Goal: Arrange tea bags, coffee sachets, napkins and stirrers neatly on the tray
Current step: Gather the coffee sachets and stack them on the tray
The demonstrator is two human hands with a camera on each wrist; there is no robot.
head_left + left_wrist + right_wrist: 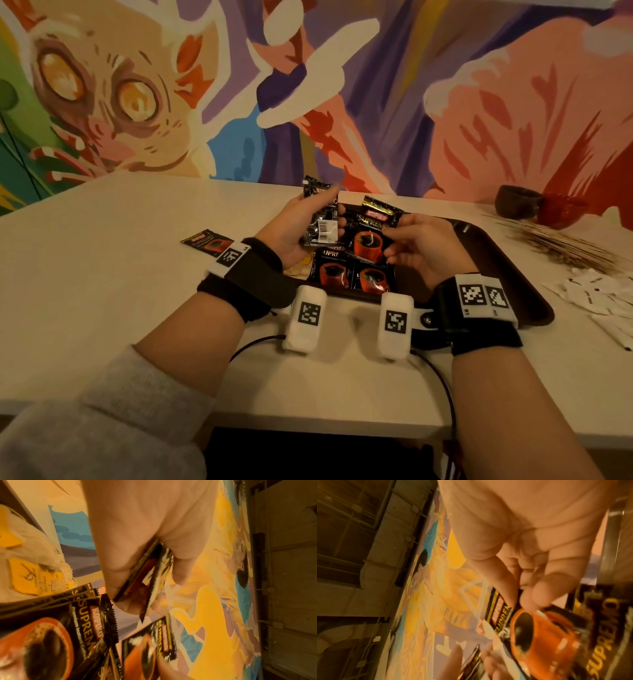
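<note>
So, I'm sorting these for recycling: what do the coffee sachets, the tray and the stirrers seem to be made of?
The coffee sachets: glossy printed film, probably plastic or foil laminate; they glint, crinkle and have serrated sealed edges.
The tray: dark and smooth with a rounded, faintly shiny rim, likely moulded plastic, though lacquered wood is possible.
The stirrers: thin pale-brown matte sticks, seemingly wood or bamboo; too blurred to be sure.

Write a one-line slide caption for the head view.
Left hand and right hand each hold a coffee sachet above two sachets lying on the dark tray.
</note>
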